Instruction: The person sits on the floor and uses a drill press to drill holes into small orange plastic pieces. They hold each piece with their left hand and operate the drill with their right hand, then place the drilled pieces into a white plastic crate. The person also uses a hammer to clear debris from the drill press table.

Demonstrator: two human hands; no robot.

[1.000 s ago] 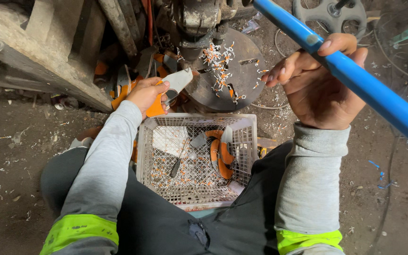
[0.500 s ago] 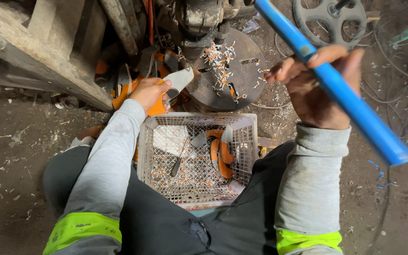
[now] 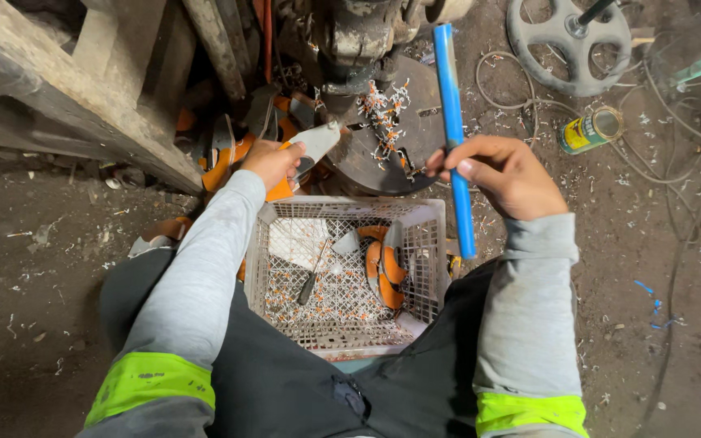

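1. At the far left, wooden beams (image 3: 83,105) are cut off by the frame's edge, and the dark gaps between them cannot be made out.
2. The left hand (image 3: 273,162) is closed on a pale, flat wedge-shaped piece (image 3: 314,142); its near end is hidden inside the fist, and orange pieces (image 3: 229,162) below are partly covered by the hand.
3. A white mesh crate (image 3: 423,243) is seen between the knees, just below both hands; orange and white parts (image 3: 383,272) and a dark slim tool (image 3: 311,280) lie inside, their exact kind hard to tell.
4. A dark round metal plate (image 3: 383,158), strewn with pale shavings, is seen above the crate; the machine over it is cropped by the top edge.
5. The right hand (image 3: 501,174) is clamped around a blue rod (image 3: 450,89), held nearly upright beside the plate; it is plain, smooth and straight, its middle hidden by the fingers.
6. A grey handwheel (image 3: 565,40) and a yellow-green can (image 3: 590,130) lie at the right.
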